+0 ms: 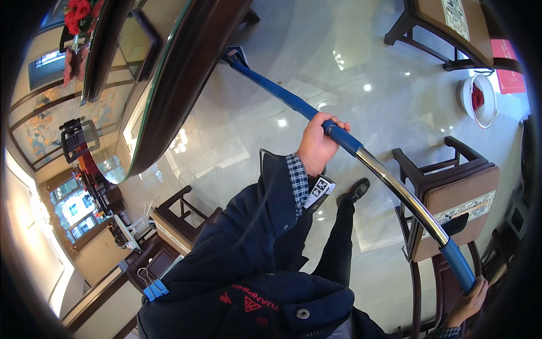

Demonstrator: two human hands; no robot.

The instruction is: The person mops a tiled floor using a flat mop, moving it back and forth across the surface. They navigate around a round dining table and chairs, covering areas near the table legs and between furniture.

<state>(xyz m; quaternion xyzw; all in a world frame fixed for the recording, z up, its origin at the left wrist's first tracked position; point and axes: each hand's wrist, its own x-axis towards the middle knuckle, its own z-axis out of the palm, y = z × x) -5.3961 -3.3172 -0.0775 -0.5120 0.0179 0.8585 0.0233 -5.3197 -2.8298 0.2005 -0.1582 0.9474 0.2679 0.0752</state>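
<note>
A long-handled mop [389, 181] with blue grips and a shiny metal middle section slants across the view. My left hand [322, 144] is wrapped round the blue part of the handle, near its middle. At the lower right, my right hand [471, 302] grips the blue top end. The far end, where a dark flat mop head [236, 55] shows in part, rests on the floor beside the dark table's edge. The rest of the head is hidden or too small to make out.
A dark wooden table [189, 73] with a glass top curves along the left. Chairs stand at the right [460, 203], upper right [446, 34] and lower left [180, 226]. A white bucket [464, 96] holds something red. The pale tiled floor [350, 68] is glossy.
</note>
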